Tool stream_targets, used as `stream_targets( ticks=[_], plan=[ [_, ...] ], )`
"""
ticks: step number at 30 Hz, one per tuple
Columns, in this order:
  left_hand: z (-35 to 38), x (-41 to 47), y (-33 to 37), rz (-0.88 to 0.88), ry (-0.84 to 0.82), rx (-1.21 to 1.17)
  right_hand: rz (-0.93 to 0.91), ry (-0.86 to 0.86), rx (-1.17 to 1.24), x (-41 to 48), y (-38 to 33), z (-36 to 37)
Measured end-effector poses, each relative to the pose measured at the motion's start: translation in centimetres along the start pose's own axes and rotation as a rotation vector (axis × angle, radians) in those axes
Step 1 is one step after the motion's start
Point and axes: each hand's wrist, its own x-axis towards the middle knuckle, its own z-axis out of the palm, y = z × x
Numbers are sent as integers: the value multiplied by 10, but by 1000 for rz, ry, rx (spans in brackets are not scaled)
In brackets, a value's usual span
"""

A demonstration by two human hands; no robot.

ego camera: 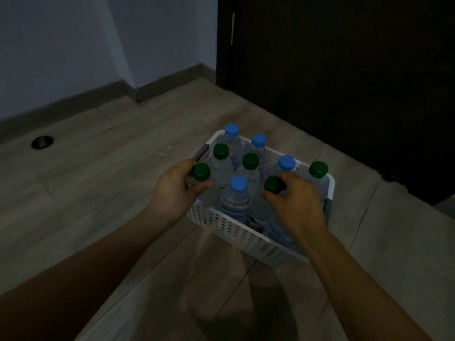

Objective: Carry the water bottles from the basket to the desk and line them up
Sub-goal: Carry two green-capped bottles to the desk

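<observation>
The left hand (pixel 176 190) curls round the neck of a green-capped bottle (pixel 201 172) at the 9 o'clock edge of the white basket (pixel 236 228), with the thumb pressed just under the cap. The right hand (pixel 296 200) comes in from 5 o'clock, its fingers and thumb bent round the top of a second green-capped bottle (pixel 274 185), which stands at 3 o'clock from the nearest blue-capped bottle (pixel 238 184). Both gripped bottles stand upright inside the basket.

Nine bottles fill the basket: five with green caps and four with blue. The basket sits on the wood-look floor (pixel 98 193), just toward 4 o'clock from the middle of the view. One round floor drain (pixel 41 142) lies at 9 o'clock, and a dark door (pixel 344 82) stands at 1 o'clock.
</observation>
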Motion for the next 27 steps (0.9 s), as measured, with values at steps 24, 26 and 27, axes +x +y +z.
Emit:
stream_targets(
  ticks=[24,26,27],
  plan=[
    [-106,-26,142,312,301,-61,-321,397,210,-36,-108,-134],
    [-117,-35,164,343,309,-102,-338,407,305,-45,-120,-147],
    [-122,-41,175,344,307,-122,-342,410,359,-50,-125,-152]
  ],
)
